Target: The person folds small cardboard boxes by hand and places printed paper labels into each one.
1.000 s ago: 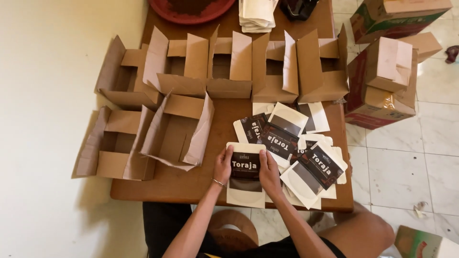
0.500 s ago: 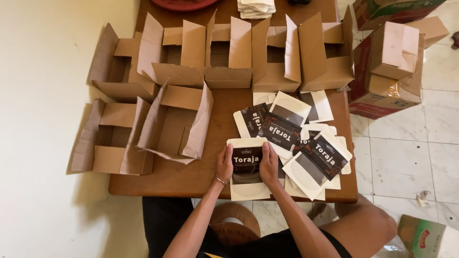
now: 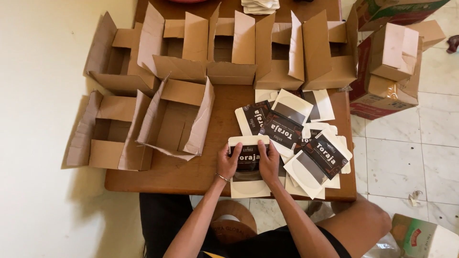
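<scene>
**Brown, cream and black on the table**

The pouch under the hands is cream-white with a black band and white lettering. The scattered pouches repeat that cream, black and grey scheme. Open cardboard boxes are plain tan-brown. The wooden table is reddish brown. Floor tiles are off-white with faint mottling.

Wooden table: cartons, pouches
</scene>
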